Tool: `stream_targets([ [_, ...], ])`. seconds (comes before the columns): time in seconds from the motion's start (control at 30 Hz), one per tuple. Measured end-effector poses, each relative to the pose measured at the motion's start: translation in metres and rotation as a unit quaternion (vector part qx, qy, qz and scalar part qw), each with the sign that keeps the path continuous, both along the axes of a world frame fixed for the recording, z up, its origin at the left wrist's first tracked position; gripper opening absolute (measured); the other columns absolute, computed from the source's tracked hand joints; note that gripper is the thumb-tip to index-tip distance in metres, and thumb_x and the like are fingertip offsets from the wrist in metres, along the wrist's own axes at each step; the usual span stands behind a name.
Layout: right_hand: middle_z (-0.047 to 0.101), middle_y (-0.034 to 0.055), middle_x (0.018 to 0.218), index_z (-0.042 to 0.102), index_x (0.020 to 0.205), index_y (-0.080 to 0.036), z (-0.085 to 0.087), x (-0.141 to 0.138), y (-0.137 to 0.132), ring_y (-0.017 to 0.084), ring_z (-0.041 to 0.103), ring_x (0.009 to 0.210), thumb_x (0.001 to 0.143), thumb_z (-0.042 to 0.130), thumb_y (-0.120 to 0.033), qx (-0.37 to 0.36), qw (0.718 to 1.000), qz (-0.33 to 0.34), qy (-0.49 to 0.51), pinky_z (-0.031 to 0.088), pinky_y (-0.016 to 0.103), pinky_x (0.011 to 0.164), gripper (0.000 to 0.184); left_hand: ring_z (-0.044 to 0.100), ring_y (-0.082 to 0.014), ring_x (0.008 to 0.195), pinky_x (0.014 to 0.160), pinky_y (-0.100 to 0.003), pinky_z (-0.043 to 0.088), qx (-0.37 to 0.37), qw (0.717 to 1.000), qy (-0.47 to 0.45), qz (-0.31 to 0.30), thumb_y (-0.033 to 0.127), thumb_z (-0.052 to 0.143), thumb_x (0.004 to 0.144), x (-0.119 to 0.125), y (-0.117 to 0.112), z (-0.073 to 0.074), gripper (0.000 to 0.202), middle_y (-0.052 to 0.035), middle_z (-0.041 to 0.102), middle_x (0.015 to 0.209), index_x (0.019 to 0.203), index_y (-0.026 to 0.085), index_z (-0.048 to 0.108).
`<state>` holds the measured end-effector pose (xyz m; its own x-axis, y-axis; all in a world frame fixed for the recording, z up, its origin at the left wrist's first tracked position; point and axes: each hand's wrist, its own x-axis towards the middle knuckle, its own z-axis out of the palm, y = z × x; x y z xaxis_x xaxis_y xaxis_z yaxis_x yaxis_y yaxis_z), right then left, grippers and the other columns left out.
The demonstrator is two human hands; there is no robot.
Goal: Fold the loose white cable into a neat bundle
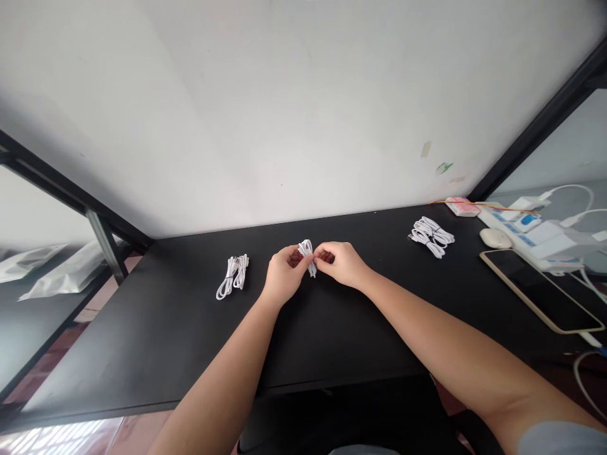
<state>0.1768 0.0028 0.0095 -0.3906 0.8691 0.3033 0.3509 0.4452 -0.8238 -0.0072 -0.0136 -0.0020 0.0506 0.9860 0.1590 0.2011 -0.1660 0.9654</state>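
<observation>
Both my hands meet over the middle of a black table. Between them is a small coiled white cable. My left hand pinches the coil from the left side, fingers closed on it. From the right, my right hand grips the same coil with its fingertips. The coil is held a little above the tabletop, partly hidden by my fingers.
A bundled white cable lies left of my hands. A looser pile of white cables sits at the back right. At the far right are a phone, a white mouse and a power strip with chargers. Plastic bags lie on the left.
</observation>
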Motion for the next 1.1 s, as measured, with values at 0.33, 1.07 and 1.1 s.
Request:
stream_targets([
  [0.33,0.07,0.0007,0.078,0.069,0.081,-0.019,0.0016,-0.0027,-0.0028,0.013,0.064,0.068,0.084,0.064,-0.016,0.035,0.999,-0.001,-0.016,0.051,0.025,0.067,0.007,0.068,-0.0201,0.077,0.069,-0.029,0.051,0.01,0.999,0.027,0.023,0.04,0.072,0.082,0.0018,-0.0015,0.0002,0.025,-0.0054,0.073,0.085,0.093,0.018,0.074],
  [1.07,0.064,-0.0006,0.078,0.062,0.076,-0.019,-0.0014,-0.0038,-0.0018,0.012,0.059,0.067,0.08,0.062,-0.011,0.059,0.996,0.005,-0.061,0.044,0.025,0.064,0.009,0.068,-0.0197,0.075,0.067,-0.028,0.05,0.0,0.997,0.068,0.031,0.039,0.069,0.083,0.0007,-0.0008,0.0034,0.024,-0.0058,0.075,0.084,0.092,0.017,0.073],
  [1.1,0.064,-0.0007,0.078,0.061,0.076,-0.019,-0.0015,-0.0038,-0.0017,0.012,0.058,0.067,0.08,0.062,-0.011,0.059,0.996,0.005,-0.061,0.044,0.025,0.064,0.009,0.068,-0.0196,0.075,0.067,-0.028,0.05,0.0,0.997,0.072,0.031,0.039,0.069,0.083,0.0006,-0.0009,0.0035,0.024,-0.0057,0.075,0.084,0.092,0.017,0.073],
])
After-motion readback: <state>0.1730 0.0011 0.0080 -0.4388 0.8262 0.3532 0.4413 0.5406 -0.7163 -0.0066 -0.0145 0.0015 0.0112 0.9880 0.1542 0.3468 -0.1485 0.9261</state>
